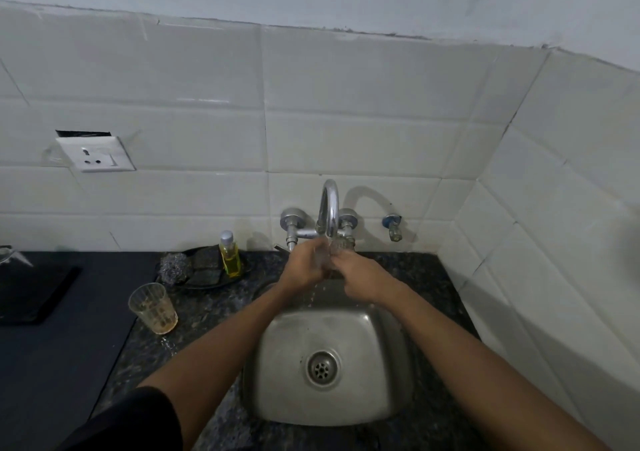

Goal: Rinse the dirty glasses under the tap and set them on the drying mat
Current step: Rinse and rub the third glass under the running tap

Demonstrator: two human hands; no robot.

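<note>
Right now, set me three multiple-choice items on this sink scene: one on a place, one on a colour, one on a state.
1. Where does the clear ribbed tumbler with orange residue stand?
A. In the steel sink basin
B. On the speckled dark countertop, left of the basin
C. On the black mat

2. What colour is the liquid in the small clear soap bottle?
A. Yellow
B. Blue
C. Red

3. What is the state of the curved chrome tap?
A. Shut off
B. Running, with both hands holding a clear glass under it
C. Running onto nothing

Answers: 1 B, the tumbler sits on the countertop beside the basin. 2 A, the bottle's contents look yellow. 3 B, water falls on the clear glass in the grip of the left hand and right hand.
</note>
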